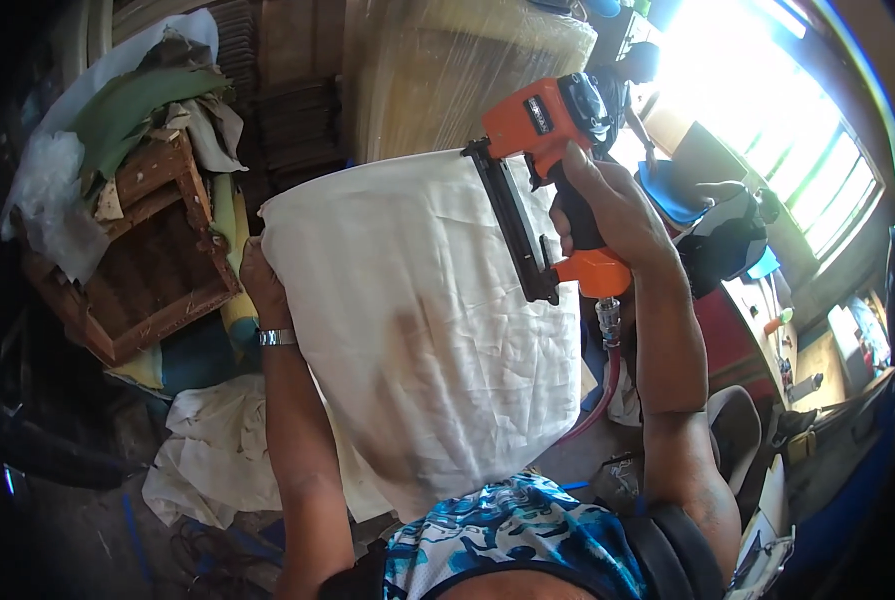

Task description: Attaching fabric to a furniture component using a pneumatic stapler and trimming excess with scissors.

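My right hand (617, 205) grips the black handle of an orange and black pneumatic staple gun (532, 125). A red air hose (610, 385) runs down from its metal coupling. The gun's long black magazine lies across the upper right part of a panel covered in cream fabric (397, 290). This panel stands in front of my body, rounded at the top, with wrinkles on its right side. My left hand (255, 278) is closed around the panel's left edge; its fingertips are hidden behind it. A metal-banded watch (277, 338) circles the left wrist.
At the left stands a bare wooden frame (162, 310) with green cloth and plastic on it. Crumpled cream cloth (217, 455) lies on the floor below. Behind the panel is a plastic-wrapped block (447, 75). Another person (722, 235) is partly visible near the bright window (767, 100).
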Action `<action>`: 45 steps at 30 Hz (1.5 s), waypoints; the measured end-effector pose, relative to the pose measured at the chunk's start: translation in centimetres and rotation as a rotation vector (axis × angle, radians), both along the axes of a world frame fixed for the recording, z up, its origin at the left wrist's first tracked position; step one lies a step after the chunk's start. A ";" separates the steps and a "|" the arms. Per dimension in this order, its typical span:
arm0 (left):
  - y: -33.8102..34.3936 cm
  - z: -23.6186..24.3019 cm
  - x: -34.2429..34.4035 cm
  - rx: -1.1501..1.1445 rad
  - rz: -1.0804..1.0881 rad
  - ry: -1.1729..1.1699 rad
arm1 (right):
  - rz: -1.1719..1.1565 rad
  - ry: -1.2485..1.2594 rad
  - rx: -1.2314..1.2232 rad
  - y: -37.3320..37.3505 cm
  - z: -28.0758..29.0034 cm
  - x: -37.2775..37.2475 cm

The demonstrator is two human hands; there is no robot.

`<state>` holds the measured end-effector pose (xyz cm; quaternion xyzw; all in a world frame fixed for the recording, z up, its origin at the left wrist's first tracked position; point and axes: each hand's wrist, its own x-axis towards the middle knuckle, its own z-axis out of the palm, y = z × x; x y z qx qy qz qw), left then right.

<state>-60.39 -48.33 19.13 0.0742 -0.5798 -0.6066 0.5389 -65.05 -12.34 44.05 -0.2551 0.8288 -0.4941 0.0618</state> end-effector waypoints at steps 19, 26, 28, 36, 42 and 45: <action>-0.5 -0.2 -0.5 0.009 -0.019 0.033 | 0.067 0.061 0.097 -4.2 0.4 3.9; 0.9 0.7 0.0 0.183 -0.101 0.058 | 0.176 0.002 -0.336 -1.5 1.6 3.6; 0.7 0.6 -0.1 0.224 -0.145 0.083 | 0.180 0.029 -0.432 -1.6 2.6 5.0; 0.1 -0.3 -0.4 0.225 -0.122 0.059 | 0.302 -0.060 -0.158 -3.7 0.1 6.5; -0.1 -1.1 -1.5 0.240 -0.138 0.118 | 0.254 -0.037 -0.103 -6.2 -0.7 6.3; 0.0 -0.8 -1.2 0.148 -0.032 0.037 | 0.248 -0.021 -0.098 -7.0 -0.8 6.3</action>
